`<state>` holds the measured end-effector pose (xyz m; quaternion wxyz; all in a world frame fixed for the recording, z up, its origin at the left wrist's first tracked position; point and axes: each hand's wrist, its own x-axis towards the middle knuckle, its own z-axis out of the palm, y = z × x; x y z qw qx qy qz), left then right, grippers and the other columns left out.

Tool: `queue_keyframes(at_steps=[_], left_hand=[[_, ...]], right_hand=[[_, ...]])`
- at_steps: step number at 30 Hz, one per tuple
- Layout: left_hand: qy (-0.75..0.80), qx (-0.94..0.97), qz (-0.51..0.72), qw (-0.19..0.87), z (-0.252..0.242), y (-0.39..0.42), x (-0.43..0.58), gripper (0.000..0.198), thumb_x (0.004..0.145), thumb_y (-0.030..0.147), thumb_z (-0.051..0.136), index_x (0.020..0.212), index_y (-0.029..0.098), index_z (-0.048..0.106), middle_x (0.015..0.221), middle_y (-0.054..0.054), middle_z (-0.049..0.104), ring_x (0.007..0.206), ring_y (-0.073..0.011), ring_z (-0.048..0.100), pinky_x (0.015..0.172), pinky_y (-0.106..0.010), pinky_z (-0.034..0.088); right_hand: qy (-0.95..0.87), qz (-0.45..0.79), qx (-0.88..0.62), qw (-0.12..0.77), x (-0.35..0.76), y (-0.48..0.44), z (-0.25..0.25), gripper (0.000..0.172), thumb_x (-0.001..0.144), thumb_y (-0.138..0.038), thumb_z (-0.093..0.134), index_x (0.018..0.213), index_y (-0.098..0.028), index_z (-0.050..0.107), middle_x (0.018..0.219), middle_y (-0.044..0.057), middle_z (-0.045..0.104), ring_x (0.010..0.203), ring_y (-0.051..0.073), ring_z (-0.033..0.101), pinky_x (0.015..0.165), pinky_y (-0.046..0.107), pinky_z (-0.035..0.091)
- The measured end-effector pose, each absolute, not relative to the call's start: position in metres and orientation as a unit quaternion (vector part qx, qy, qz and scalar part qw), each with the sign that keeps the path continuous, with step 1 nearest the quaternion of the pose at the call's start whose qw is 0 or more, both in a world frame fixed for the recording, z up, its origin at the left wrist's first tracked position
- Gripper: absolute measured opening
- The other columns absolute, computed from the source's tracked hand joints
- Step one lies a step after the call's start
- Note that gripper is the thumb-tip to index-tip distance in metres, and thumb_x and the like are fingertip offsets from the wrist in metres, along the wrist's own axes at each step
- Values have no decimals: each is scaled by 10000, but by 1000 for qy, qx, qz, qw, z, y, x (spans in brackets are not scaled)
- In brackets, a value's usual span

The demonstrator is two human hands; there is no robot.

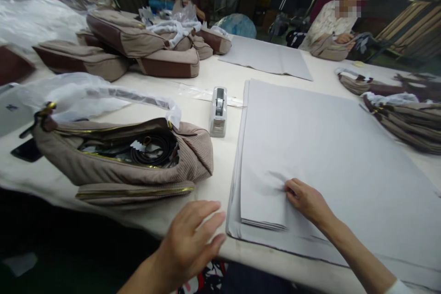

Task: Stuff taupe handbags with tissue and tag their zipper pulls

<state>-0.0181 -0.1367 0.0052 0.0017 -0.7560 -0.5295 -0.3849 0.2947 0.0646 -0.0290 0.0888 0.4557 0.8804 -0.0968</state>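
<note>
My right hand (306,202) presses its curled fingertips on the top sheet of a thick stack of grey tissue paper (330,147), wrinkling the sheet near the stack's front left corner. My left hand (195,236) hovers open, fingers stretched, over the table's front edge just left of the stack, holding nothing. An open taupe corduroy bag (193,154) with gold zippers lies to the left, a black strap coiled inside it.
A grey tape dispenser (218,111) stands between bag and paper. More taupe bags (131,36) are piled at the back left and others lie at the right (406,119). Clear plastic wrap (79,89) lies behind the open bag. Two people sit across the table.
</note>
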Motion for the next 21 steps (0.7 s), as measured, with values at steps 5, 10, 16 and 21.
queue_keyframes(at_steps=[5,10,16,21], left_hand=[[-506,-808,-294,-69,-54,-78,45,225,834,131,511,1038,168,597,1039,-100,633,869,-210,568,736,-341,494],[-506,-786,-312,-171,-63,-60,42,186,882,148,455,849,177,637,861,-61,655,776,-175,557,710,-294,445],[-505,-717,-354,-326,-54,-54,38,193,867,196,484,787,171,658,816,-63,668,790,-177,581,753,-295,435],[-569,-626,-398,-353,-42,-47,49,165,816,182,530,668,173,603,683,-30,603,695,-162,546,667,-272,421]], right_hand=[[876,-98,466,77,296,63,-26,166,796,-137,410,855,-197,553,909,35,611,749,164,573,636,261,389],[874,-106,470,62,296,61,-26,181,786,-125,410,854,-198,562,906,30,611,758,156,566,644,252,388],[874,-128,467,41,300,65,-23,198,795,-130,416,861,-198,590,878,31,623,731,151,580,652,255,427],[903,-128,411,-14,289,31,-3,494,831,-408,535,1245,-144,482,1165,131,588,1007,230,587,841,335,479]])
